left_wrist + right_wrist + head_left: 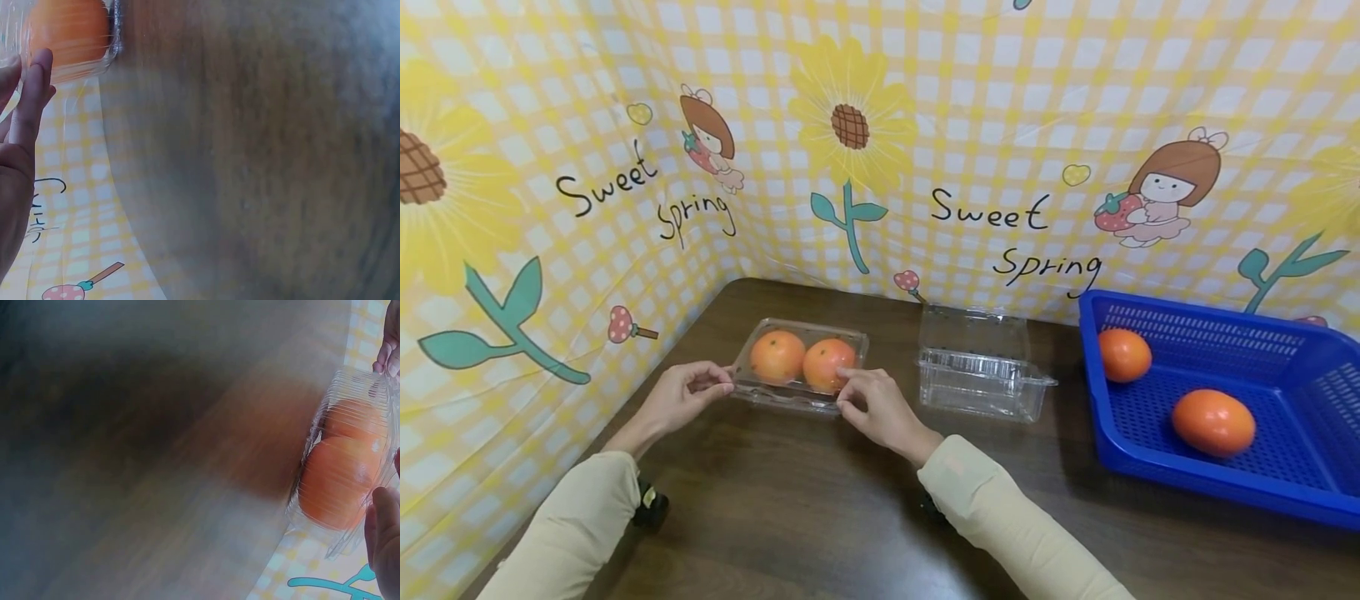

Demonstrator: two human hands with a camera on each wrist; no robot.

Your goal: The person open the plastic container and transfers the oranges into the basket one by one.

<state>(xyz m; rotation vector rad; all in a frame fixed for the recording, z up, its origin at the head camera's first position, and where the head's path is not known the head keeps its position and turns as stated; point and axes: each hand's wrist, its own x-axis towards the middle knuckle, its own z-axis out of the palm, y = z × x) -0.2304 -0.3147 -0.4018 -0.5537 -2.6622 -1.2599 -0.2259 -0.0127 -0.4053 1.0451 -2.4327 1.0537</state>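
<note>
A clear plastic clamshell box (797, 402) sits on the table at centre-left, its lid lying over two round orange fruits (777, 357). At the box's left front corner, my left hand (688, 390) pinches the rim between thumb and fingers. My right hand (880, 408) holds the right front corner, with the index fingertip on the lid and the thumb lower at the edge. In the left wrist view, fingers (37, 78) lie against the box's end. The right wrist view has the box (340, 469) on its side, with a hand at either end.
A second clear clamshell box (981, 387) stands to the right with its lid raised. Further right, a blue plastic basket (1101, 417) contains two more orange fruits (1213, 423). A yellow checked cloth (1000, 125) hangs behind and left of the brown table (790, 517).
</note>
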